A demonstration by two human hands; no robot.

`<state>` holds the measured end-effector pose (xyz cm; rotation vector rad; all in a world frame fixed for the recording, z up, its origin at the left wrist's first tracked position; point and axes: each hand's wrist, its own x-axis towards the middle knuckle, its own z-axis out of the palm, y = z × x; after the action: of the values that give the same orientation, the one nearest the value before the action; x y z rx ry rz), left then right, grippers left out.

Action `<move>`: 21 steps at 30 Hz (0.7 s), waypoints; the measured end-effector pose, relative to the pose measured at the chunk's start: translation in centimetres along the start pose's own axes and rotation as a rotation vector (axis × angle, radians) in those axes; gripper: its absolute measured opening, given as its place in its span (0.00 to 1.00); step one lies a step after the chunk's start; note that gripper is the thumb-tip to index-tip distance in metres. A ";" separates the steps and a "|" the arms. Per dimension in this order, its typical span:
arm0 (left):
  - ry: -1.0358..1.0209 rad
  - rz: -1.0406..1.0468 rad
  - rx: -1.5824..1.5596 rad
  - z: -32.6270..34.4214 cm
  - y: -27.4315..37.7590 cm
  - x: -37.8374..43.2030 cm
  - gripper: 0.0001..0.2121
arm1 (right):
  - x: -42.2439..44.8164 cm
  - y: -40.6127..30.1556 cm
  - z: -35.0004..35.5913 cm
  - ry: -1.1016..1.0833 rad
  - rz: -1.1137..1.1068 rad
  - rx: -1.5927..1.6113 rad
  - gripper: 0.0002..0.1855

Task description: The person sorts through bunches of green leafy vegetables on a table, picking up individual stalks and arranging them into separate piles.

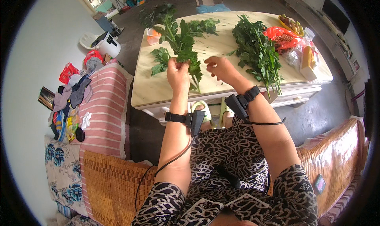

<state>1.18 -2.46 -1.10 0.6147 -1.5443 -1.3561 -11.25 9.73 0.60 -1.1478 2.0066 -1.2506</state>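
Note:
My left hand (179,76) grips a stalk of leafy greens (184,42) above the near left part of the marble-patterned table (213,86). Its leaves reach up past the fingers, and a stem hangs below them. To the right, my right hand (219,68) is raised over the tabletop with fingers curled loosely; it holds nothing that I can see. Beyond it lies a large bunch of the same greens (252,45), stems towards me. Loose leaves (160,59) rest left of my left hand, and a small leafy pile (203,27) lies farther back.
An orange-and-white box (153,37) stands at the table's left edge. On the right are a red plastic bag of peanuts (282,39), a yellow basket of fruit (292,24) and a carton (309,62). A pink striped cover (104,107) lies over the seat at left.

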 end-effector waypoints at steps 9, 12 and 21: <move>0.076 0.156 0.210 -0.1 2.3 -0.9 0.07 | -1.8 -4.8 -1.2 0.469 -0.309 0.265 0.12; 0.094 0.200 0.275 -0.3 3.2 -1.1 0.07 | -2.2 -5.1 -1.6 0.430 -0.231 0.429 0.11; 0.051 0.249 0.472 -1.2 3.0 -1.1 0.08 | -1.7 -4.3 -3.1 0.457 -0.297 0.739 0.11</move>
<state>3.34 -1.33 1.30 0.7067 -1.8445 -0.7848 -11.08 11.68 5.82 -0.8405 1.4178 -2.3155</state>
